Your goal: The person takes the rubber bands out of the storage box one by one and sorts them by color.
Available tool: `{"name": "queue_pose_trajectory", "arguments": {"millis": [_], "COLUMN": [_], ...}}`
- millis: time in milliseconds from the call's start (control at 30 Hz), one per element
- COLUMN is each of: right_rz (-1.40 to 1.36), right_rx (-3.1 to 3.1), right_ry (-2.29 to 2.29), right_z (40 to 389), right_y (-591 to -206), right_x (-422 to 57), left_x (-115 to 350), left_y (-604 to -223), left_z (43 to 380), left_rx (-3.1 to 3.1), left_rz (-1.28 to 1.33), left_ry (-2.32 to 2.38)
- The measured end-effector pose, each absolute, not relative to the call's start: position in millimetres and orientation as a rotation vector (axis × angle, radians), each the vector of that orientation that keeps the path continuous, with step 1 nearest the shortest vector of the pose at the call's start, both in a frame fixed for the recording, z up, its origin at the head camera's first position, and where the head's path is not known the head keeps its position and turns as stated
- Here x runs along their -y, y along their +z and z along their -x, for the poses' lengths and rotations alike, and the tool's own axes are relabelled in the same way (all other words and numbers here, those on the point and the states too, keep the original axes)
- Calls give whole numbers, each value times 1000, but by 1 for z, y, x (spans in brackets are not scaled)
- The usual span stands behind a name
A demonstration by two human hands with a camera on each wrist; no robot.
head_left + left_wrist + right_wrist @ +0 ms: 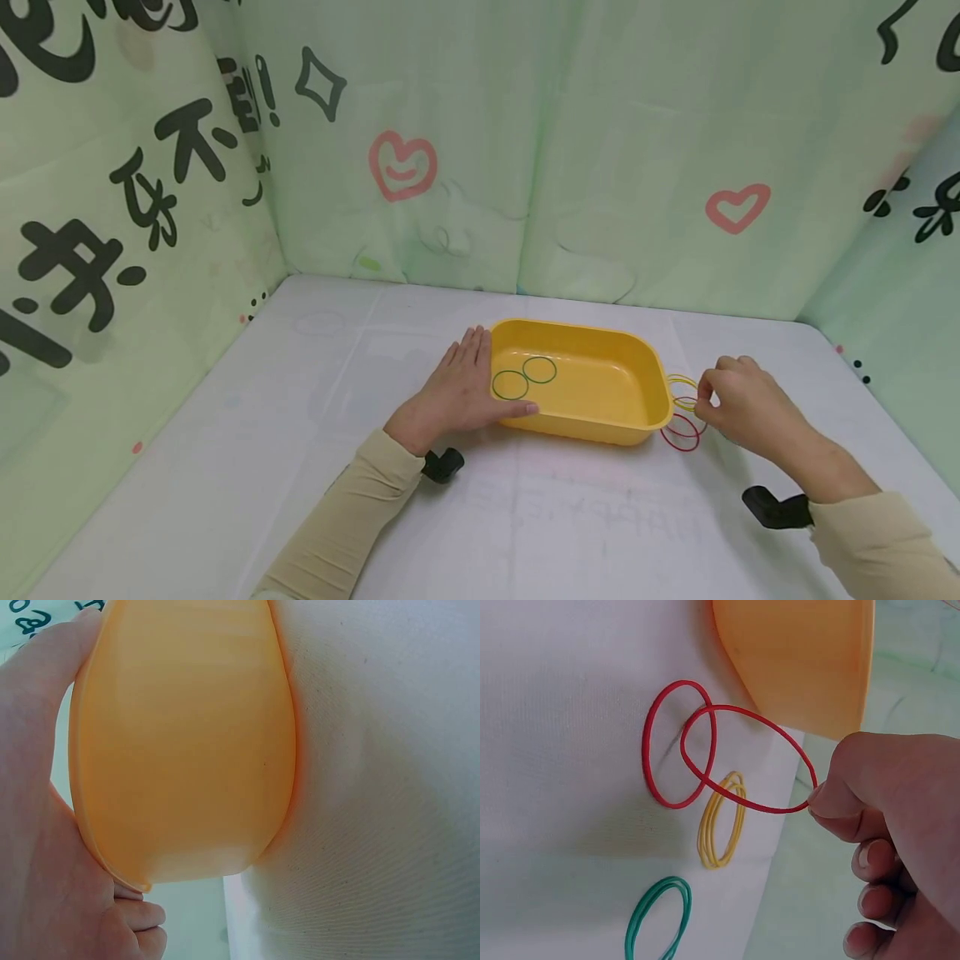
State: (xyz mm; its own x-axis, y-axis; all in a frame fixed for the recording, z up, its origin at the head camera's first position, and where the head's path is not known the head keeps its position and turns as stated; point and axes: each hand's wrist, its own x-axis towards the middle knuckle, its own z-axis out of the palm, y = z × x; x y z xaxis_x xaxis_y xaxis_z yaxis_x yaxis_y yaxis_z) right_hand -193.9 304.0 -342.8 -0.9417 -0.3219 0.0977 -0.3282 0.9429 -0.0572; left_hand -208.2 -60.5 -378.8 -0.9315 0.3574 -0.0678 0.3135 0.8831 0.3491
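A yellow plastic basin [585, 432] stands on the white table, with two thin green rubber bands [540, 382] lying inside at its left. My left hand [468, 387] rests against the basin's left end, fingers straight and thumb across the near rim. To the right of the basin, my right hand [750, 408] pinches a red rubber band [769, 809] between thumb and forefinger. That band hangs across another red band [646, 746] on the table. Several yellow bands [703, 844] lie close by.
Green bands [634, 922] lie beyond the yellow ones in the right wrist view; in the head view they are hidden. Pale green printed curtains [622, 150] stand behind and at both sides of the white table [525, 517].
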Motion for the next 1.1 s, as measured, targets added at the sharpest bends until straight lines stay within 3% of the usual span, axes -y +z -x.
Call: {"name": "queue_pose_trajectory", "arguments": {"millis": [1100], "right_rz": [-675], "right_rx": [3059], "right_ry": [210], "right_z": [193], "right_y": [-339], "right_x": [-303], "left_x": [60], "left_y": [-378], "left_z": [208], "left_rx": [-2920], "left_rz": [-524], "left_ry": [522]}}
